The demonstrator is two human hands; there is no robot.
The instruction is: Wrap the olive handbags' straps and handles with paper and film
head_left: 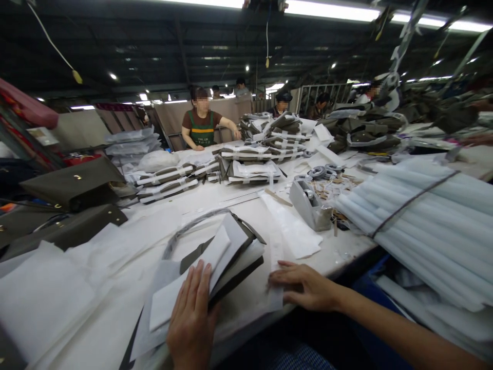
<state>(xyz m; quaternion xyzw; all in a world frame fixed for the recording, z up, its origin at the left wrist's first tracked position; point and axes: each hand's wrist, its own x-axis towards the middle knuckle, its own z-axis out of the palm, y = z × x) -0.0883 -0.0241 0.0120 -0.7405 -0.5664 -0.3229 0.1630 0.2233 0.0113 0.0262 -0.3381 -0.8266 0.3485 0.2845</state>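
My left hand (194, 313) lies with fingers stretched out on a white folded paper (192, 275), pressing on top of a dark olive bag (241, 272). The bag lies tilted on the table, with white sheets around it and a grey-wrapped handle (192, 223) arching behind. My right hand (304, 285) is at the table's front edge, beside the bag, its fingers curled over a translucent strip (276, 300). Part of that strip is hidden under the fingers.
A grey tape dispenser (308, 205) stands right of a white sheet (295, 231). Tied pale foam tubes (419, 205) jut in at right. Wrapped bags (254, 169) are stacked behind, and dark bags (73, 187) lie left. A person in a green apron (202, 128) stands across the table.
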